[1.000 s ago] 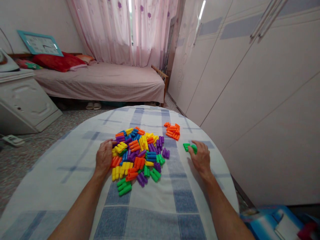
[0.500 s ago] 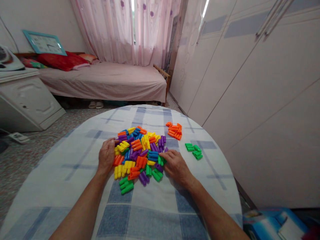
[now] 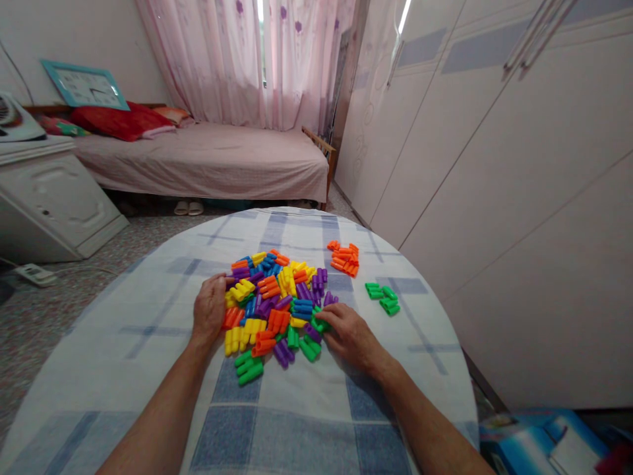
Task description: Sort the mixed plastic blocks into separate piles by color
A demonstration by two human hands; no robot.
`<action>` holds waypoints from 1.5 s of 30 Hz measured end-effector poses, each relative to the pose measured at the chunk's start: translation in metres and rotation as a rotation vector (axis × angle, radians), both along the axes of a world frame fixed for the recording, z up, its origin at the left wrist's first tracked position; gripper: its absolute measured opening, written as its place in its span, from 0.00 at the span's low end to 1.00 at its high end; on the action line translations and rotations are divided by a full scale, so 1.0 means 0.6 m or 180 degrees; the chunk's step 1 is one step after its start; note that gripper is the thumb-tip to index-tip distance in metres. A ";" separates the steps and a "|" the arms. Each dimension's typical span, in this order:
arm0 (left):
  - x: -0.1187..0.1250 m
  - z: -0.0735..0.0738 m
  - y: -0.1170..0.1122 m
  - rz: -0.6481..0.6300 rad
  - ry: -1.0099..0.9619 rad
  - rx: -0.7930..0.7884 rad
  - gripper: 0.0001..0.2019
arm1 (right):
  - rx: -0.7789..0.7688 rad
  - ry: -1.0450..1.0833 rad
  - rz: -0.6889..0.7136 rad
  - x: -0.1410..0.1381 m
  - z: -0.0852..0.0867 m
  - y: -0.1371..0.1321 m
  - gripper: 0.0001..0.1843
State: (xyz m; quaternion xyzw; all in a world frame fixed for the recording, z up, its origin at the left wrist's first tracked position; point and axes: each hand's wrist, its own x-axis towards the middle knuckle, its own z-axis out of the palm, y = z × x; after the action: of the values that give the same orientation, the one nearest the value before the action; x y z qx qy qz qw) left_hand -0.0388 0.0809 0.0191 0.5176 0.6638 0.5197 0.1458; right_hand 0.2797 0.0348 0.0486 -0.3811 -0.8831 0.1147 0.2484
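A heap of plastic tube-shaped building pieces in orange, yellow, blue, purple and green [image 3: 279,322] lies in the middle of the table. My left hand [image 3: 210,307] rests against the heap's left side, fingers loosely stretched, close to some purple and yellow pieces; part of the fingers is hidden. At the right edge, my right hand [image 3: 350,335] has thumb and fingertips closed on a green building piece [image 3: 319,319], which they partly cover. Beside that piece lie a blue piece [image 3: 302,309] and purple ones [image 3: 329,299].
Apart from the heap, a small orange group [image 3: 345,260] and a small green group [image 3: 383,298] sit to the right on the checked tablecloth [image 3: 297,435]. Beyond the round table are a bed [image 3: 212,155], a wardrobe [image 3: 519,218] and a white cabinet [image 3: 59,204].
My right hand has drawn slightly down from the blue piece, uncovering purple pieces at the heap's right edge. My left hand stays in place.
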 end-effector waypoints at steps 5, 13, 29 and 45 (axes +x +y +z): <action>-0.005 -0.006 0.002 -0.0006 0.0034 -0.0020 0.21 | -0.0115 0.0177 -0.0135 0.006 0.011 0.002 0.10; -0.008 -0.011 0.004 -0.0053 0.0007 0.0011 0.22 | 0.0967 0.1000 -0.2623 0.152 -0.001 0.064 0.15; -0.002 -0.002 0.001 0.0000 -0.0004 -0.0012 0.23 | 0.0595 0.0504 -0.2843 0.157 -0.035 0.087 0.21; 0.000 0.002 -0.001 0.0013 0.0081 -0.0024 0.22 | -0.0056 -0.0148 -0.0652 -0.011 -0.008 0.010 0.21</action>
State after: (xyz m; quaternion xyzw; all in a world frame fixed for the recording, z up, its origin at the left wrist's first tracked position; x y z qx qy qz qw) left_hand -0.0387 0.0806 0.0204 0.5223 0.6687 0.5109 0.1383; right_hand 0.2730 0.0407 0.0440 -0.4741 -0.8440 0.0876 0.2349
